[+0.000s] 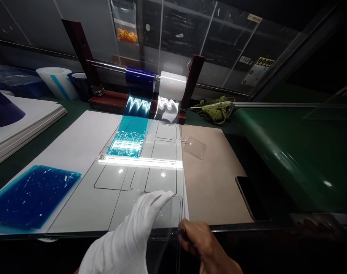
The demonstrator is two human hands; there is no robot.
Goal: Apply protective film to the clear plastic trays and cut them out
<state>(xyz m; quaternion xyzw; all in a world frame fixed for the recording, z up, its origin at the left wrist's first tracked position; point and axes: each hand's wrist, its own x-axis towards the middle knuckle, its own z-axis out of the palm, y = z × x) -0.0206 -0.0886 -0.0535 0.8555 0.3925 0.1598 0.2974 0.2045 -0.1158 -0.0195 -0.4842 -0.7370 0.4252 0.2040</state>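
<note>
In a white glove, my left hand [133, 228] is closed at the near edge of the work surface, its fingertips against a clear thin panel [170, 213]. The panel's outline shows at the glove's right and runs down past the table edge. My bare right hand [200, 241] is closed in a pinch at the panel's right edge. Something small and dark between its fingers is too hidden to name. Under the panel lies a glass sheet [79, 209] over white paper with dark rectangle outlines. A strip of blue film [133, 129] rests on its far part.
Blue and white film rolls [172, 84] hang on a rod in a dark red stand [110, 102]. Blue film sheets [36, 198] lie left. Right are a brown board [210, 190], a clear card holder [194, 147], a phone [250, 198] and a green pouch [215, 109].
</note>
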